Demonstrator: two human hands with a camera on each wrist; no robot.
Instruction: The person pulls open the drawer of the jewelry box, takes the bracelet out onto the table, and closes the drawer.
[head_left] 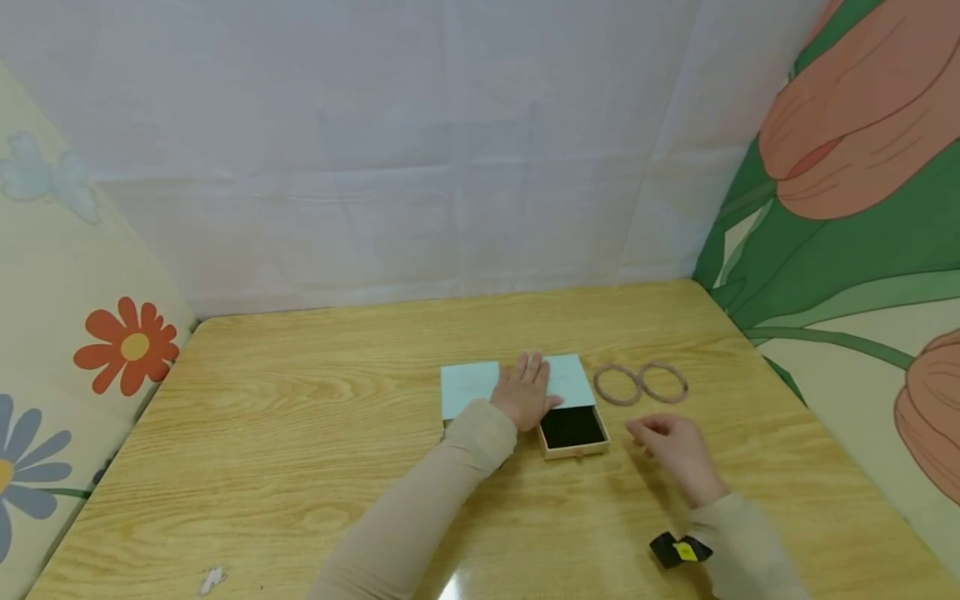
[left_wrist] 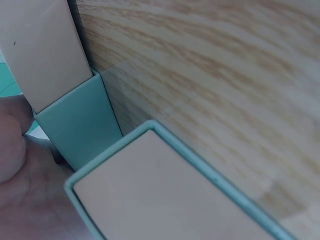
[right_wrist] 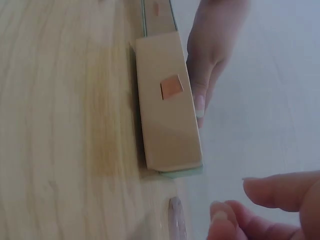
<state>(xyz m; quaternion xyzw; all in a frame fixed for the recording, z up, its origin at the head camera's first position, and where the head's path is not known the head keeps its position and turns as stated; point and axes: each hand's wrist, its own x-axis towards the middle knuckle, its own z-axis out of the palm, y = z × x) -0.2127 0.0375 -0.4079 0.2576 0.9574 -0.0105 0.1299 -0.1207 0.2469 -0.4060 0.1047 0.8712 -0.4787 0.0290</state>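
Two pale blue drawer boxes lie side by side on the wooden table. My left hand (head_left: 525, 396) rests flat across both, fingers stretched over the left box (head_left: 467, 390) and the right box (head_left: 570, 379). From the right box a beige drawer (head_left: 576, 453) with a black lining is pulled partway out toward me; its front carries a small tan tab (right_wrist: 172, 87). In the left wrist view, the left box's drawer (left_wrist: 165, 190) sits inside its sleeve. My right hand (head_left: 678, 454) hovers right of the drawer, fingers loosely bent, holding nothing, thumb and fingertips apart.
Two pinkish-brown bangles, the left one (head_left: 617, 385) and the right one (head_left: 664, 382), lie touching just right of the boxes. A small white scrap (head_left: 213, 580) lies at the table's front left. A white cloth (head_left: 390, 167) hangs behind the table (head_left: 300, 400).
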